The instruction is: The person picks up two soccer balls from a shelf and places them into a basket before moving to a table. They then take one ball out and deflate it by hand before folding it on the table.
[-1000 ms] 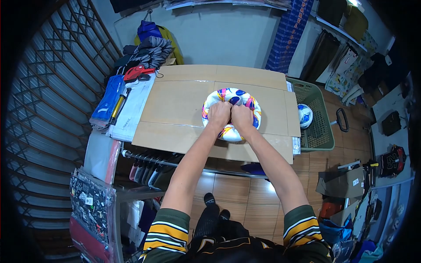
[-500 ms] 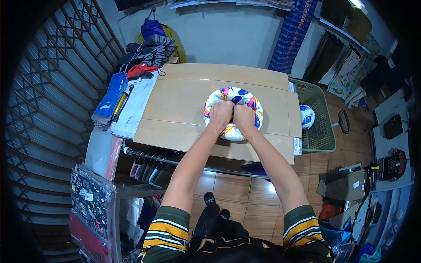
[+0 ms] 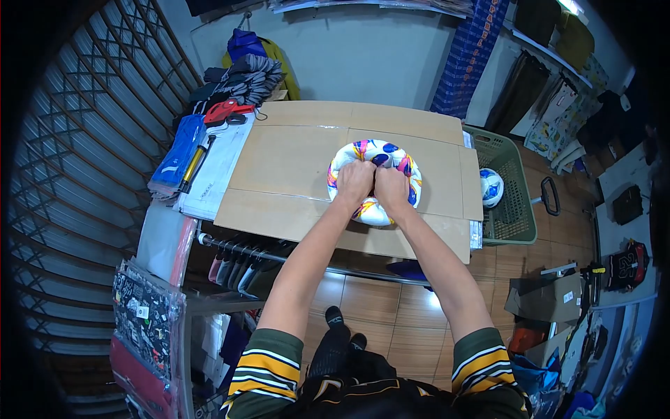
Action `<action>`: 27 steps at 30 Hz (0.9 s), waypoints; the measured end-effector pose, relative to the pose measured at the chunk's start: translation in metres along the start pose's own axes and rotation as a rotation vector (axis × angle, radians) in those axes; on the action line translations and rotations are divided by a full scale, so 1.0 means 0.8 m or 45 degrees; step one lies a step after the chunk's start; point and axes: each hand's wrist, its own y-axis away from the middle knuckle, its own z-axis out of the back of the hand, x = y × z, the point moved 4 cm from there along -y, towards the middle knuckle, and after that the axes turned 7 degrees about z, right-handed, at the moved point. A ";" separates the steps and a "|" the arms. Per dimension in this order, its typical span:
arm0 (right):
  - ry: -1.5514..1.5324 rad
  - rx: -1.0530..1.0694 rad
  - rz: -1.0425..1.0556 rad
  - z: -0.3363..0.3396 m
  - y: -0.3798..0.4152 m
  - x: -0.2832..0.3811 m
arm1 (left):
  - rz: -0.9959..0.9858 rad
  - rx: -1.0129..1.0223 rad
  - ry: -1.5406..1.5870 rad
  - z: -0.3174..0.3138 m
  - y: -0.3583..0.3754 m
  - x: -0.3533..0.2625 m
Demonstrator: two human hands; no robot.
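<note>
A white ball (image 3: 410, 192) with pink, blue and yellow patches lies on a cardboard sheet (image 3: 279, 160). It looks deflated, its middle sunk into a bowl with a puffy rim around it. My left hand (image 3: 356, 180) is closed in a fist, down in the left side of the hollow. Beside it, my right hand (image 3: 391, 186) is likewise a fist, in the right side. Both arms reach straight down, and the knuckles nearly touch. The undersides of the fingers are hidden, so whether they pinch the ball's skin cannot be seen.
Left on the table are a yellow and black hand pump (image 3: 194, 167), a red tool (image 3: 227, 112) and blue packaged cloth (image 3: 179, 150). A green basket (image 3: 518, 185) with a white-blue ball (image 3: 491, 187) stands at the right. A clothes rail (image 3: 314, 267) runs below the table's near edge.
The whole view has shifted slightly. Both fists remain in the hollow of the ball, with no clear change in its shape.
</note>
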 end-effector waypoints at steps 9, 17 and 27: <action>-0.005 -0.008 -0.012 -0.002 -0.001 0.000 | -0.001 0.006 0.012 -0.001 0.000 0.001; -0.010 0.032 -0.028 -0.006 -0.003 -0.003 | -0.013 0.015 0.008 -0.003 -0.001 0.003; -0.024 0.028 -0.032 -0.004 -0.005 -0.002 | 0.015 0.059 -0.011 -0.006 -0.005 0.004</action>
